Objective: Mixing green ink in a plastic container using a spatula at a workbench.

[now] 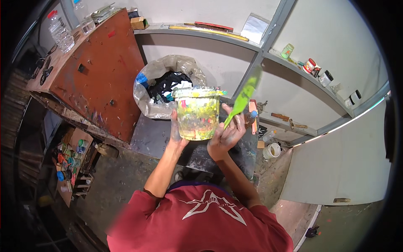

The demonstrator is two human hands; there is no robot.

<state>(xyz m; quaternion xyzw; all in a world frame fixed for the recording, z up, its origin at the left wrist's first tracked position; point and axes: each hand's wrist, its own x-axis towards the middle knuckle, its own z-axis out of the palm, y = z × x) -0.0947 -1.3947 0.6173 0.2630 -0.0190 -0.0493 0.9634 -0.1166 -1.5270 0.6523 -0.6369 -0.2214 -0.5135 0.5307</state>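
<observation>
above the dark table (145,136), in front of the person's chest, two bare hands hold two things. the left hand (176,133) is grasping one paint-splattered tub (198,117), its palm and fingers set against the left side and lower edge. the right hand (228,136) is curled around the handle of one green spatula (244,98), whose broad blade points up and away to the right. that hand sits right beside the tub's right wall; whether it also presses on it, i cannot tell. the tub is upright, with paint crusted thickly around its rim.

behind the tub stands one clear plastic bag (145,103), holding black and white scraps too jumbled to count. to the left is one reddish-brown cabinet (105,71) with two clear bottles on top, one red-capped (63,37) and one blue-capped (86,23). on the back shelf lie one red strip (214,27), one yellow strip (208,33) and one pale sheet (255,28). the right-hand shelf carries one green cup (287,51), one red and white jar (309,66) and two black-lidded jars (325,78). one white bucket (272,151) stands at the lower right. at the far left, many small paint pots (72,161) crowd a board, too tightly to count.
</observation>
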